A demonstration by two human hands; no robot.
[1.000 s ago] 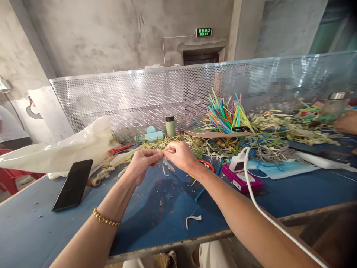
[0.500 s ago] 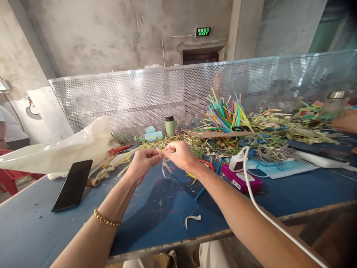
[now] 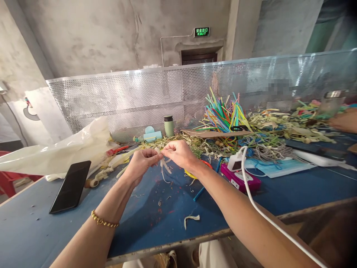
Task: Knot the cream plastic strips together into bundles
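Observation:
Above the middle of the blue table [image 3: 150, 223], my left hand [image 3: 141, 162] and my right hand [image 3: 180, 153] meet, fingertips pinched close together. Between them is a pale, dry plant strip [image 3: 165, 168], something like corn husk, whose thin ends dangle below the fingers. Both hands are closed on it; the exact grip is hidden by the fingers. Behind the hands lies a heap of dried plant scraps [image 3: 192, 143]. Under my right wrist are a yellow and red cord and a blue tube [image 3: 198, 194]. A loose pale strip [image 3: 191, 219] rests near the table's front edge.
To the left lie a black phone [image 3: 71, 186] and a plastic bag [image 3: 83, 149]. A green bottle [image 3: 169, 127] stands behind. Rightward are colourful pipe strips [image 3: 223, 113], a magenta power strip [image 3: 242, 178] with a white cable, and a face mask [image 3: 284, 168]. Another person's hand [image 3: 344, 120] is at far right.
Both hands keep pinching the strip in nearly the same place, and its dangling ends have shifted slightly. The whole view has moved a little.

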